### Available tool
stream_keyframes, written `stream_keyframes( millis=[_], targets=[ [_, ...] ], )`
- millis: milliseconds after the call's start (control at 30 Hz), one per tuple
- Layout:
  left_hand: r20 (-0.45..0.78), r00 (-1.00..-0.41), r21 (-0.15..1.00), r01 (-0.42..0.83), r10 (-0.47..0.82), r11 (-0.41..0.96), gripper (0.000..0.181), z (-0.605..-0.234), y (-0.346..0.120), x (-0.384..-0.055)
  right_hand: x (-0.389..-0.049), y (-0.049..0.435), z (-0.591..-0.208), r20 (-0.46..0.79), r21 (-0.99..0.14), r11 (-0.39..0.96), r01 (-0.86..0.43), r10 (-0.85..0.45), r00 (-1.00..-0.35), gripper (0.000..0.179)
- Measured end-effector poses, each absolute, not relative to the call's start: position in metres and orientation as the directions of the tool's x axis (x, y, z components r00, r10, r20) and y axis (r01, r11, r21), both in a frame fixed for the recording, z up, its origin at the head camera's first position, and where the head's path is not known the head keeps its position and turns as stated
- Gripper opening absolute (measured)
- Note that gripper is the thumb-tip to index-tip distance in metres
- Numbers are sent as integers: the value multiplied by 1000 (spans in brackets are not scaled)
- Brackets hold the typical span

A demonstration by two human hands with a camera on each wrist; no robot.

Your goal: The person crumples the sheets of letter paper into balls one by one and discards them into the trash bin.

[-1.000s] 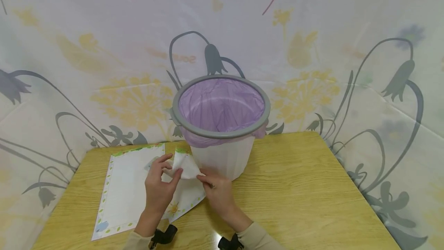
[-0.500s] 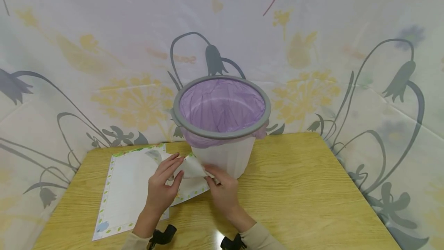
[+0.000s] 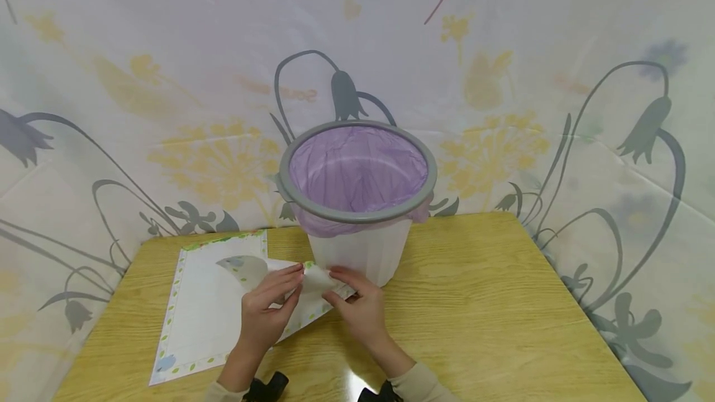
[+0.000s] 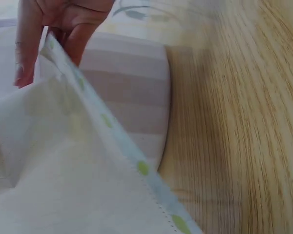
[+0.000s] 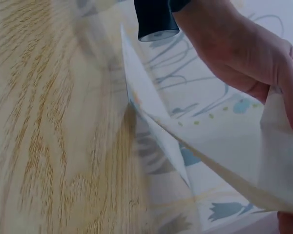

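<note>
Both hands hold one sheet of white paper (image 3: 318,280) with a printed leaf border, just in front of the bin. My left hand (image 3: 265,312) pinches its upper middle between thumb and fingers. The right hand (image 3: 363,310) pinches the right end, thumb in front. The sheet is bent and partly folded over; its left end curls up, showing the leaf print. In the left wrist view, the right hand (image 4: 75,22) grips the sheet's far corner. From the right wrist, the left hand (image 5: 263,58) shows with fingers on the paper (image 5: 224,146).
A second bordered sheet (image 3: 203,303) lies flat on the wooden table (image 3: 475,303) at the left, partly under the held one. Behind the hands stands a white bin (image 3: 357,253) with a grey rim (image 3: 357,218) and a purple liner (image 3: 357,172). A flower-printed curtain (image 3: 503,48) hangs behind.
The right hand's grip has shifted along the sheet's right end, now more folded. The left hand has moved slightly right and down, and the paper's left end has curled up more.
</note>
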State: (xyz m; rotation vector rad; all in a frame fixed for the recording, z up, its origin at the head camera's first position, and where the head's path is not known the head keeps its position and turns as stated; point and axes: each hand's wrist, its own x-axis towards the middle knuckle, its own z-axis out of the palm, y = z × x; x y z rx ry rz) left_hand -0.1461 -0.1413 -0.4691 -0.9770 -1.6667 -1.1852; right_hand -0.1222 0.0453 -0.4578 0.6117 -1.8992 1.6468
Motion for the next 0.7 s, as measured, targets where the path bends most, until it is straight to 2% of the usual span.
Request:
stream_keyframes(
  millis=[100, 267, 467, 567, 700],
  targets=[
    [926, -346, 315, 929, 150, 197, 12, -472, -140, -147, -122, 44, -458, 661, -738, 204, -644, 25, -750, 27],
    [914, -365, 347, 930, 179, 123, 13, -476, -135, -147, -123, 43, -458, 657, -741, 240, -627, 63, -751, 11],
    [889, -421, 415, 907, 179, 70, 15, -476, -129, -144, -121, 45, -460, 692, -709, 252, -659, 68, -719, 11],
    [868, -467, 470, 882, 168, 28, 20, -479, -124, -142, -121, 47, -463, 703, -702, 248, -667, 99, -704, 12],
    [820, -558, 567, 822, 130, -55, 27, -487, -118, -138, -120, 47, -464, 673, -736, 226, -638, 150, -724, 13]
  ],
)
